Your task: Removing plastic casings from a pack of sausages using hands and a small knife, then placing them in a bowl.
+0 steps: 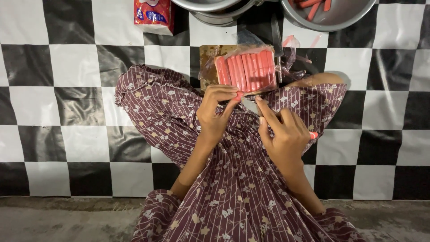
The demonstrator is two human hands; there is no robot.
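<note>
Hands at frame centre, over a lap in a maroon floral dress (233, 188). Left hand (216, 112) raised from a bent wrist, fingertips pinched narrow on the near end of one pink sausage (237, 95). Just above, pack of pink sausages (246, 71) in clear wrap on a wooden board (208, 58). Right hand (284, 132) tilted inward, forefinger extended toward the pack, other fingers curled around a small pink piece (313, 135).

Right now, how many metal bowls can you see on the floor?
2: one metal bowl at top centre, seemingly stacked so another may hide beneath; a second metal bowl at top right holding red sausages. Both are cut by the frame.
</note>
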